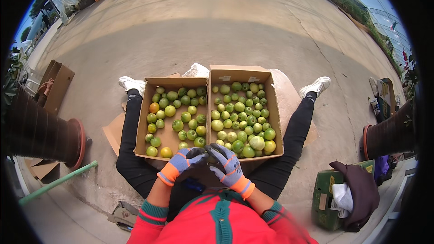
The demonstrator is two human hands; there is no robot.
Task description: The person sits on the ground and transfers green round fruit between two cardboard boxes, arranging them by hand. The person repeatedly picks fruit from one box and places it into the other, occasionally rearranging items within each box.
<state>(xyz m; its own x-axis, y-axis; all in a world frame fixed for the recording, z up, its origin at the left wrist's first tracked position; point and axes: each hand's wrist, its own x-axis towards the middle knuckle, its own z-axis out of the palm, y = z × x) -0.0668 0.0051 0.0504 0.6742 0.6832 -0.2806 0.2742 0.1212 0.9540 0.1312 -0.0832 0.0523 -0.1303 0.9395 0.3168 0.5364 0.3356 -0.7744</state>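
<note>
Two open cardboard boxes stand side by side between my outstretched legs. The left cardboard box (144, 108) holds green tomatoes (170, 110) and a few orange-tinged ones; brown cardboard shows between them. More densely filled is the right cardboard box (275, 115), with green tomatoes (239, 107) of mixed sizes. Both hands wear blue-and-orange work gloves with dark palms. My left hand (186, 160) and my right hand (225, 164) meet at the near edge where the boxes adjoin, fingertips close together. A small dark round thing, partly hidden, seems to be between the fingers; I cannot tell what it is.
Flattened cardboard (113, 132) lies under the boxes on the concrete floor. Large brown planters (47, 125) flank me, with a green pole (61, 182) at the left. A green box (323, 193) with a dark cloth (362, 193) sits near right, and a grey bag (124, 215) near left.
</note>
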